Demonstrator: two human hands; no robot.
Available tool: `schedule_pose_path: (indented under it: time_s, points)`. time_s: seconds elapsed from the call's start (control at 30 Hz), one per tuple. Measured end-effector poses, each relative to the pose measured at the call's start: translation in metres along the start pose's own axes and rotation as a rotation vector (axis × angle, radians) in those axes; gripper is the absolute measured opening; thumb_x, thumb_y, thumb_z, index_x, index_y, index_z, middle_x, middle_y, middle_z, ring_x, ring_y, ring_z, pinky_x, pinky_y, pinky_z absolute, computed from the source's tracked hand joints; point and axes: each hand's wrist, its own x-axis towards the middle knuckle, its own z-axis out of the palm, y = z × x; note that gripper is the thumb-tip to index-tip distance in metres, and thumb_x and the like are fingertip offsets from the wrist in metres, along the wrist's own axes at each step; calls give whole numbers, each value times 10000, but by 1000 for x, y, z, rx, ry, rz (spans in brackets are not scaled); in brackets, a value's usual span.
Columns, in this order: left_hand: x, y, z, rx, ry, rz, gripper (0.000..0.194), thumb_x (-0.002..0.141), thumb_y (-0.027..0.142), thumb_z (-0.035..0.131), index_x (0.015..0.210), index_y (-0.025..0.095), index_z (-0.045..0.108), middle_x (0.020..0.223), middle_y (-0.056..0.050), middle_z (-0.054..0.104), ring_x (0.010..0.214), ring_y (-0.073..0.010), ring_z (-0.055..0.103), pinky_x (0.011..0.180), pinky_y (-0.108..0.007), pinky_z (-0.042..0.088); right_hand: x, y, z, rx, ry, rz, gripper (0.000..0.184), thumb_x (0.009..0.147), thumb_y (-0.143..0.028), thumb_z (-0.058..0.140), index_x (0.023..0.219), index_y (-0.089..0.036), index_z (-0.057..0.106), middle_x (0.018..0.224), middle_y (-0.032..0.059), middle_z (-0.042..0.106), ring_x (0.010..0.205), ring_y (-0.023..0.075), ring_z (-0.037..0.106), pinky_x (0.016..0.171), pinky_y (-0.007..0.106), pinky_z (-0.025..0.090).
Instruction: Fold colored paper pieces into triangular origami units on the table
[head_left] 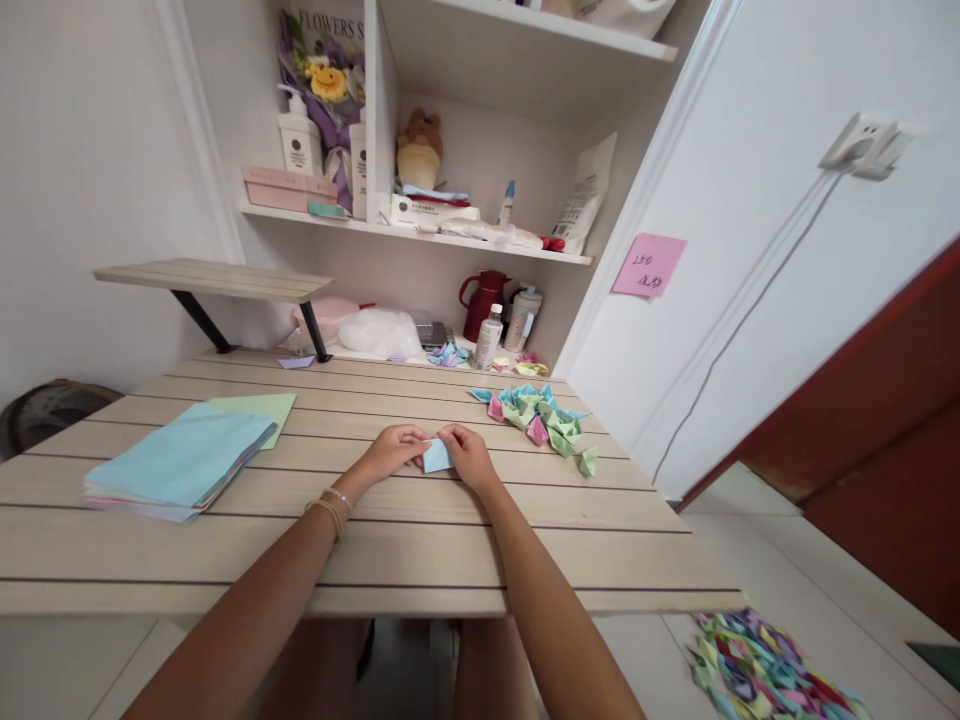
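Between my two hands is a small folded piece of light blue paper (437, 457), just above or on the wooden table (600, 560). My left hand (396, 450) pinches its left edge, with a bracelet and a yellow band on the wrist. Fingers of my right hand (466, 455) close on its upper right side. To the right lies a loose group of folded paper pieces (536, 412) in blue, green and pink. A stack of blue paper sheets (184, 450) rests at the left, a green sheet (281, 410) partly under it.
A raised wooden shelf (217, 277) stands at the table's back left. Behind the table are a clear bottle (488, 338), a dark red jug (485, 303) and a cup (523, 318). Many coloured folded papers (765, 670) lie on the floor at right. A cord (739, 330) hangs along the wall.
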Motion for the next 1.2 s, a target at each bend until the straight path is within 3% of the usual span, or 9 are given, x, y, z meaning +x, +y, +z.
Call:
schedule_pose_path:
  time_s: [0.13,0.23,0.37,0.47,0.57,0.67,0.8,1.0,1.2]
  points:
    - [1,-1,-2,3,-1,-67,242,612,300,702,734,106,623,576,-35,639,504,-113,586,474,-196,423,2,4,0,67,90,2,264,758,-374,519,911,-175,603,671,5,591,595,125,518,555,233,413]
    - [1,-1,-3,-163,70,-62,229,612,256,715,748,107,606,649,-49,663,602,-133,632,598,-225,483,4,6,0,190,128,46,373,709,-390,582,1018,-183,552,693,0,591,576,115,532,538,228,430]
    - [1,0,-4,-400,193,-29,218,650,217,700,797,109,580,754,-67,674,741,-157,655,776,-271,491,4,5,2,241,97,129,384,608,-390,682,911,-175,584,650,-16,586,469,85,504,470,210,416]
    - [1,0,-2,-462,159,-30,234,670,211,688,844,108,569,830,-89,675,811,-169,650,843,-297,474,2,3,5,304,25,181,325,612,-402,678,811,-160,591,601,-9,604,405,79,492,400,196,374]
    - [0,-1,3,-395,60,-34,271,656,223,699,857,105,562,857,-103,672,798,-183,654,804,-309,493,2,2,6,394,57,210,310,645,-413,647,809,-158,582,627,19,645,403,93,526,363,188,344]
    - [-1,-2,7,-250,-5,-8,324,633,271,709,868,105,559,747,-79,668,641,-170,657,642,-293,527,3,2,6,440,94,213,303,652,-402,645,821,-158,583,643,28,661,429,102,555,383,190,377]
    - [-2,1,7,-182,48,9,388,639,335,693,920,117,539,626,-40,653,495,-141,621,505,-254,508,3,4,6,472,73,172,308,646,-407,649,823,-166,575,686,35,674,557,144,625,510,239,480]
    - [-1,8,1,-309,194,41,358,604,336,718,836,107,571,715,-88,687,640,-180,660,652,-311,532,1,-2,5,462,96,158,303,647,-411,651,819,-175,570,706,36,684,628,176,649,617,293,518]
    - [0,6,3,-312,214,46,294,594,322,726,746,101,604,664,-73,681,643,-178,659,705,-315,525,1,-3,5,431,95,167,288,649,-422,653,743,-160,582,674,45,676,636,180,651,622,291,515]
